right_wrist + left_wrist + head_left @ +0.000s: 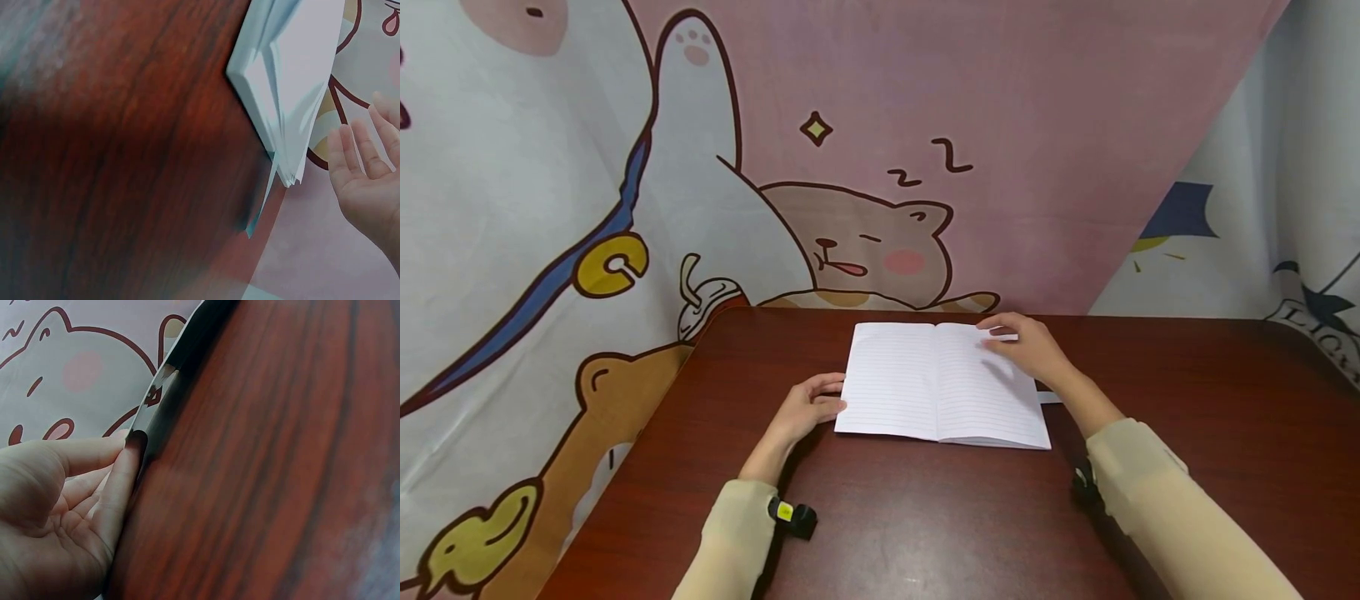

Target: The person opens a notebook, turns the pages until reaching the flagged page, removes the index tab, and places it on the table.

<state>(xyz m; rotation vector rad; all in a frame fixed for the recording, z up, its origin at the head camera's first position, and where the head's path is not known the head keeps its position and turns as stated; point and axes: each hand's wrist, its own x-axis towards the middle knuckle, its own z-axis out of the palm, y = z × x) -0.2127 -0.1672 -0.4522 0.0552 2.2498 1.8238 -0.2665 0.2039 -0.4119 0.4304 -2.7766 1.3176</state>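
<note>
An open notebook (891,379) with lined white pages lies on the dark red-brown table. My left hand (805,408) pinches its left edge; in the left wrist view the thumb and a finger (119,487) meet at the thin cover edge. Over the upper part of the right page is my right hand (1026,346), fingers loosely extended and holding nothing. The right wrist view shows that hand (369,181) apart from the pages (300,94), which fan slightly at their edges. From the notebook's right side a thin pale strip (1049,397) sticks out.
The wooden table (880,525) reaches back to a cloth (1045,167) printed with cartoon animals. Wrist cameras (793,517) sit on both pale yellow sleeves. The table's left edge runs slanting along the cloth.
</note>
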